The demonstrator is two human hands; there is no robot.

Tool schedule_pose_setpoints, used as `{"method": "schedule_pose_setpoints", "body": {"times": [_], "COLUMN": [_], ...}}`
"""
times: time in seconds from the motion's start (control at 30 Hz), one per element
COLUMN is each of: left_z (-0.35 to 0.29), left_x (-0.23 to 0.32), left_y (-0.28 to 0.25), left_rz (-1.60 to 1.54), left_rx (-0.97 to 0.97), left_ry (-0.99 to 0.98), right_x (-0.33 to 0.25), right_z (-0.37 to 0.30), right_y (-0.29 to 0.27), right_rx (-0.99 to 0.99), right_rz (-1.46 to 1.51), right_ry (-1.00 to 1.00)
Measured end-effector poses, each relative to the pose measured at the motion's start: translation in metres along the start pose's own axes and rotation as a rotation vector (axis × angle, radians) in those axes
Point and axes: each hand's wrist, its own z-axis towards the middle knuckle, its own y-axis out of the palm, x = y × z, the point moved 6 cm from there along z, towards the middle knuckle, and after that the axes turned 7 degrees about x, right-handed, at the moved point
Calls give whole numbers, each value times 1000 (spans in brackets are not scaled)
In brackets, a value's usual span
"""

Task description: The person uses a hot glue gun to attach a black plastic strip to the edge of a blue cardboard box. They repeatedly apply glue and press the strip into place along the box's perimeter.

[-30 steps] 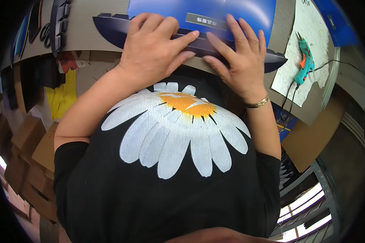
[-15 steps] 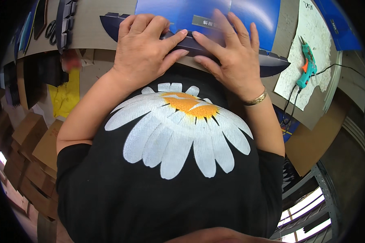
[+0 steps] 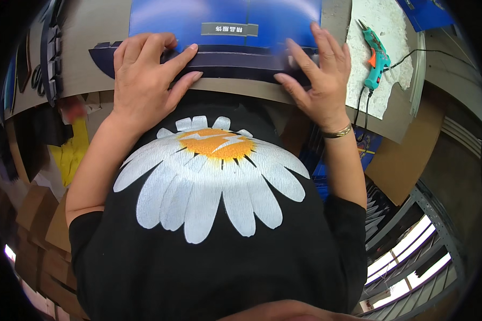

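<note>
A blue cardboard sheet (image 3: 177, 21) with a grey label (image 3: 219, 29) lies at the table's near edge. Along its front runs a dark navy folded strip (image 3: 230, 63) with a tapered, notched left end. My left hand (image 3: 147, 77) is closed on the left part of this strip, its index finger on top and its thumb along the near side. Toward the strip's right end, my right hand (image 3: 324, 75) has its fingers spread, the index finger smeared by motion. Its thumb is close to the strip; whether it touches cannot be told.
At the right, a teal glue gun (image 3: 377, 59) with a black cord rests on a stained white sheet (image 3: 353, 88). Another notched dark strip (image 3: 51, 53) is at the left, beside scissors (image 3: 37, 80). Cardboard boxes (image 3: 37, 208) stand low at the left, metal shelving (image 3: 439, 214) at the right.
My hands have moved apart along the strip, the left toward the left and the right toward its right end. The whole view has shifted, so the table's things appear farther left.
</note>
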Motion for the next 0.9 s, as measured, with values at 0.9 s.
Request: {"method": "schedule_pose_setpoints", "body": {"times": [0.9], "left_z": [-8], "left_x": [-23], "left_y": [-4], "left_rz": [-135], "left_rx": [39], "left_ry": [91], "right_x": [-9], "right_z": [12], "right_y": [7], "right_rx": [-122], "right_rz": [52], "right_ry": [-65]}}
